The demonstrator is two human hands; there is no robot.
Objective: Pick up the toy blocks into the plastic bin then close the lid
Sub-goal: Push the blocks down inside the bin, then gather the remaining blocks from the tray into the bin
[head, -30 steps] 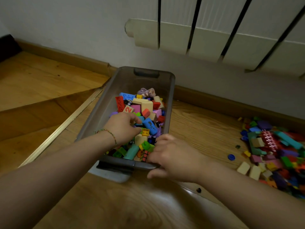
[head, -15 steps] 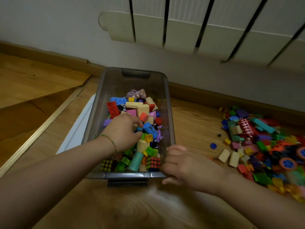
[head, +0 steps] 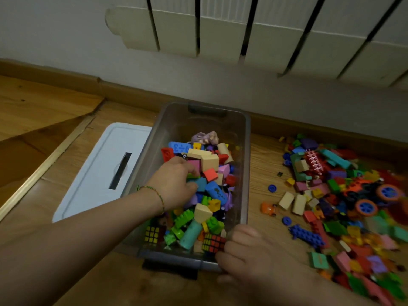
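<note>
Toy blocks (head: 208, 164) fill the plastic bin (head: 245, 168) on the floor (head: 260, 164), with a loose heap (head: 331, 195) to its right. Left hand (head: 174, 184) is buried among them, fingers curled; I cannot tell if they hold one. Right hand (head: 245, 255) grips the bin's near right corner. White lid (head: 99, 168) lies beside the left wall

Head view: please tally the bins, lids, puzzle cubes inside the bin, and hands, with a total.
plastic bin: 1
lid: 1
puzzle cubes: 2
hands, left hand and right hand: 2
Total: 6
</note>
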